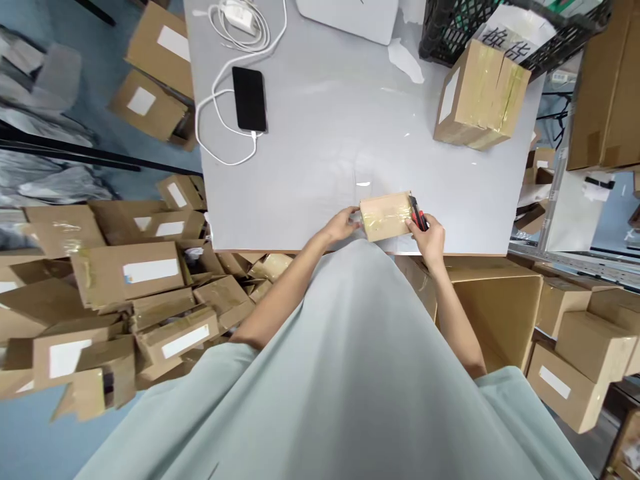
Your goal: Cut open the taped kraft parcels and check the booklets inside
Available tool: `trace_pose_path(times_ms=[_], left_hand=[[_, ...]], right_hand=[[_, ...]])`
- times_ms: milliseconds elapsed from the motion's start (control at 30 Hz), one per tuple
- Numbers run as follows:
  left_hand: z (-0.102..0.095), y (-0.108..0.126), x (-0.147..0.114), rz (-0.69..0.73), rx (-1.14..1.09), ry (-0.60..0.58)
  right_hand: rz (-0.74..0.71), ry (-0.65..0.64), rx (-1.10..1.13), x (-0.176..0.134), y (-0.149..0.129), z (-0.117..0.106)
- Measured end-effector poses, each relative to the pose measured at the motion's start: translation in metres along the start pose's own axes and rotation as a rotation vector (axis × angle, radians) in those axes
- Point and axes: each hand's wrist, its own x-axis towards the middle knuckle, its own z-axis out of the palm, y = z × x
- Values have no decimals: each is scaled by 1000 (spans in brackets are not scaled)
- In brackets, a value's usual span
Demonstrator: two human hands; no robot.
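A small taped cardboard box (386, 217) lies near the front edge of the table, between my two hands. The fingers of my left hand (343, 225) are closed on its left end. My right hand (429, 238) is wrapped round a black and red utility knife (418, 213), held upright against the box's right end. The right thumb also presses on the box's near right corner. Whether the knife's blade is out is too small to tell. Clear tape runs across the box's top.
A larger taped box (480, 93) stands at the back right, beside a black crate (453, 30). A phone (249, 100) with a white cable (215, 87) lies at the left. Opened cardboard boxes (150, 270) are heaped below left; a big open carton (493, 313) stands below right.
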Motion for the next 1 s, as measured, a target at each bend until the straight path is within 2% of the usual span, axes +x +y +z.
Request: trace_pose_path(times_ms=[167, 333, 400, 567, 633, 767, 1000], left_hand=[[-26, 45, -22, 149, -12, 192], [-32, 75, -24, 138, 54, 208], [-32, 79, -22, 105, 64, 207], [-34, 83, -19, 68, 89, 222], [-34, 83, -19, 66, 84, 228], [-33, 82, -19, 62, 48, 232], [-31, 77, -17, 96, 7, 218]], right_hand=[[0, 51, -109, -13, -9, 11], [-36, 173, -213, -33, -29, 2], [-83, 150, -210, -48, -41, -2], [-107, -205, -220, -82, -74, 6], [-106, -277, -308, -89, -86, 15], [-102, -271, -493, -95, -100, 30], [-88, -229, -549, -98, -108, 41]])
